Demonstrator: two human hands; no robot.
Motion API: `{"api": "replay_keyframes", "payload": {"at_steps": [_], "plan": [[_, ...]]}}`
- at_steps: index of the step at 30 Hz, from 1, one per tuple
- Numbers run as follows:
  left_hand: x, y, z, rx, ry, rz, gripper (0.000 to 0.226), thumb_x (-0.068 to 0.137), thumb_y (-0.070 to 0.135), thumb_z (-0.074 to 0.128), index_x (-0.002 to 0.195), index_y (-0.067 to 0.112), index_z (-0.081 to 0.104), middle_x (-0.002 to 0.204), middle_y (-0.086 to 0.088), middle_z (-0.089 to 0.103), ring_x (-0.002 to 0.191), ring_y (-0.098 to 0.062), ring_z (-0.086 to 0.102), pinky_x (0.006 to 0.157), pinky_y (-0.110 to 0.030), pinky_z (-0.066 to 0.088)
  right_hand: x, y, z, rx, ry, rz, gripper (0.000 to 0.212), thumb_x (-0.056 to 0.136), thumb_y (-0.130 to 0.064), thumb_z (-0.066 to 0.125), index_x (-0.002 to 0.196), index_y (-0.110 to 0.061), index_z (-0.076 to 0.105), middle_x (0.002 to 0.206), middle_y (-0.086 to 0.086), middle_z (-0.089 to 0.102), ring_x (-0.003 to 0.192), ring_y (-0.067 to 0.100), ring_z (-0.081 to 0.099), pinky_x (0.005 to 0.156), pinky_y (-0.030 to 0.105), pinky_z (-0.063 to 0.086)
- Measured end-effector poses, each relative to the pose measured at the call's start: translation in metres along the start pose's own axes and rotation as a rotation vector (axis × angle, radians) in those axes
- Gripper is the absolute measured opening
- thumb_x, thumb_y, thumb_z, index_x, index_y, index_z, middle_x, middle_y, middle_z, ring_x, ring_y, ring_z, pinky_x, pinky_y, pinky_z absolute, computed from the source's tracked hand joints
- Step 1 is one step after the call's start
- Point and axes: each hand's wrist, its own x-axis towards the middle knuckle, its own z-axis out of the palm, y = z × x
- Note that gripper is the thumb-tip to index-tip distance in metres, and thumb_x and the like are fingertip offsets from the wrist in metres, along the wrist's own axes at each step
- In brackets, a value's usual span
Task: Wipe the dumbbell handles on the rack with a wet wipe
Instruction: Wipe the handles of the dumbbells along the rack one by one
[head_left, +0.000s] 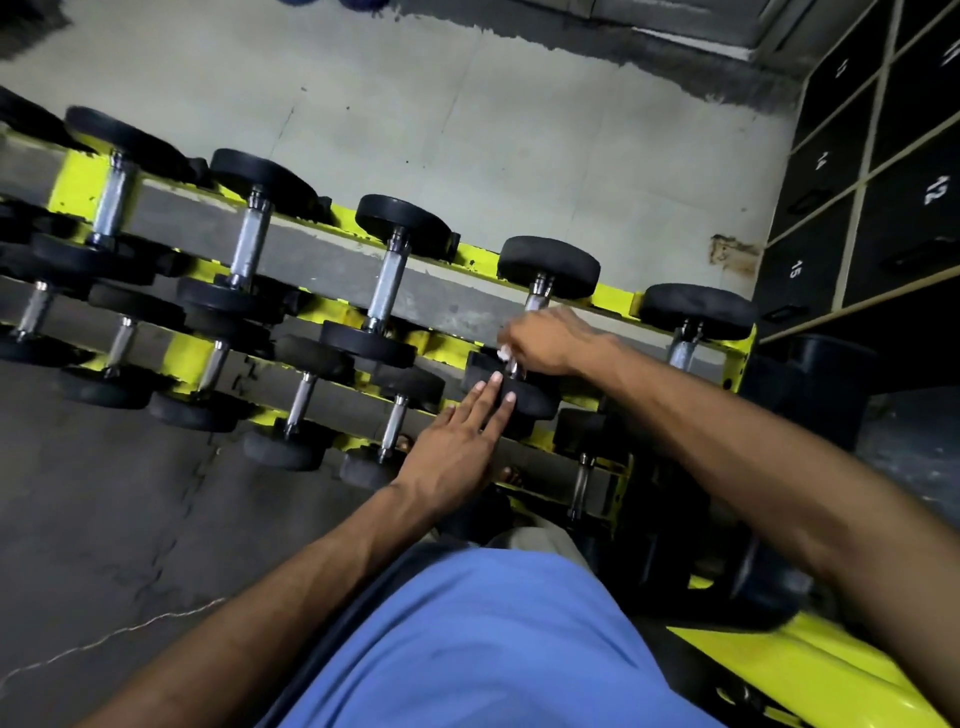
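The right hand (550, 340) was curled round the handle (538, 299) of a dumbbell (540, 260) on the top tier of the yellow rack (78, 182). Its fingers were wrapped over the chrome bar, with a scrap of white wet wipe (503, 354) showing at the left edge of the fist (the rest of the wipe was hidden inside the grip). Only a short stretch of bar showed beyond the fingers, running up to the far head (566, 270), which sat just past the hand.

The left hand (457, 447) lay flat and open with its fingers straight and close together. Its fingertips (496, 378) pressed on the black near head (527, 402) of the same dumbbell, just below the right hand. It held nothing. The two hands were near each other but not touching.

To the left of both hands, other dumbbells (387, 270) lay in rows across the rack, those on the top tier with their chrome handles bare and more on the lower tiers nearer the person. One end dumbbell (693, 312) lay just to the right of the right wrist, at the end of the rack.

Beyond the right forearm stood black lockers (904, 197) with white numbers on them. A pale concrete floor (467, 104) spread ahead of the hands, past the rack. Between the two forearms, nearest the camera, was the person's blue shirt (467, 649).
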Motion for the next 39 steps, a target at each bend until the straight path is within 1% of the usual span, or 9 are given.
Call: {"api": "replay_keyframes", "payload": {"at_steps": [3,7,12,16,21,23,25,29,39], "plan": [[0.0,0.004,0.007,-0.014,0.017,-0.033,0.085,0.105,0.018,0.048,0.167,0.014,-0.01,0.171,-0.012,-0.026,0.162,-0.025,-0.011,0.131,-0.041,0.013,0.012,-0.008,0.0,-0.054,-0.036,0.085,0.023,0.094,-0.026,0.049,0.106,-0.021,0.069,0.11,0.005,0.069,0.102,0.032,0.066,0.074,0.035,0.046],[0.001,0.007,0.016,-0.011,0.04,-0.05,0.088,0.102,0.008,0.05,0.167,0.014,-0.01,0.171,-0.012,-0.025,0.162,-0.026,-0.01,0.13,-0.043,0.016,0.006,-0.012,0.001,0.077,-0.227,-0.11,0.02,0.096,-0.031,0.051,0.1,-0.025,0.071,0.104,0.002,0.072,0.099,0.026,0.066,0.068,0.031,0.045],[0.003,0.009,0.022,0.003,0.069,-0.071,0.093,0.1,0.004,0.055,0.167,0.013,-0.009,0.171,-0.013,-0.026,0.162,-0.027,-0.009,0.13,-0.043,0.018,0.004,0.015,-0.02,-0.016,0.065,0.045,0.025,0.091,-0.026,0.055,0.108,-0.03,0.072,0.108,0.0,0.073,0.102,0.028,0.068,0.07,0.031,0.049],[0.003,0.012,0.023,0.006,0.065,-0.073,0.099,0.099,0.007,0.061,0.167,0.012,-0.01,0.17,-0.014,-0.026,0.162,-0.028,-0.009,0.13,-0.043,0.019,-0.022,-0.001,0.003,0.14,-0.007,-0.125,0.022,0.093,-0.024,0.054,0.104,-0.026,0.072,0.102,0.0,0.074,0.097,0.026,0.069,0.073,0.031,0.053],[0.002,0.01,0.017,0.003,0.036,-0.066,0.091,0.099,0.005,0.051,0.166,0.011,-0.011,0.17,-0.015,-0.027,0.162,-0.028,-0.011,0.13,-0.041,0.017,-0.02,0.012,-0.004,0.235,0.246,-0.111,0.011,0.083,-0.01,0.067,0.083,-0.018,0.074,0.095,0.005,0.069,0.094,0.026,0.065,0.067,0.017,0.03],[0.0,0.01,0.016,0.005,0.025,-0.064,0.097,0.098,0.012,0.058,0.166,0.011,-0.01,0.17,-0.015,-0.027,0.162,-0.027,-0.01,0.13,-0.04,0.018,-0.028,0.004,0.014,0.404,0.293,0.006,0.009,0.08,-0.012,0.069,0.083,-0.019,0.072,0.091,0.003,0.066,0.091,0.026,0.062,0.082,0.025,0.04],[0.0,0.01,0.016,0.006,0.027,-0.058,0.101,0.097,0.018,0.063,0.166,0.011,-0.01,0.17,-0.015,-0.026,0.162,-0.027,-0.01,0.129,-0.04,0.021,-0.039,-0.012,0.039,0.583,0.284,0.214,0.005,0.081,-0.019,0.067,0.082,-0.025,0.067,0.087,-0.004,0.067,0.085,0.021,0.062,0.077,0.037,0.053],[0.002,0.014,0.016,-0.014,0.039,-0.055,0.095,0.099,0.014,0.058,0.166,0.01,-0.009,0.171,-0.016,-0.026,0.162,-0.029,-0.01,0.129,-0.041,0.021,-0.041,-0.018,0.059,0.847,0.326,0.594,0.005,0.083,-0.019,0.072,0.078,-0.019,0.07,0.077,-0.008,0.07,0.074,0.014,0.066,0.065,0.026,0.049],[0.001,0.011,0.018,0.022,0.05,-0.046,0.094,0.101,0.014,0.058,0.166,0.011,-0.01,0.171,-0.014,-0.026,0.162,-0.028,-0.01,0.126,-0.039,0.023,-0.032,-0.018,0.087,1.271,0.242,0.827,0.006,0.087,-0.013,0.067,0.084,-0.019,0.066,0.083,0.0,0.071,0.077,0.018,0.063,0.069,0.031,0.05]]}}
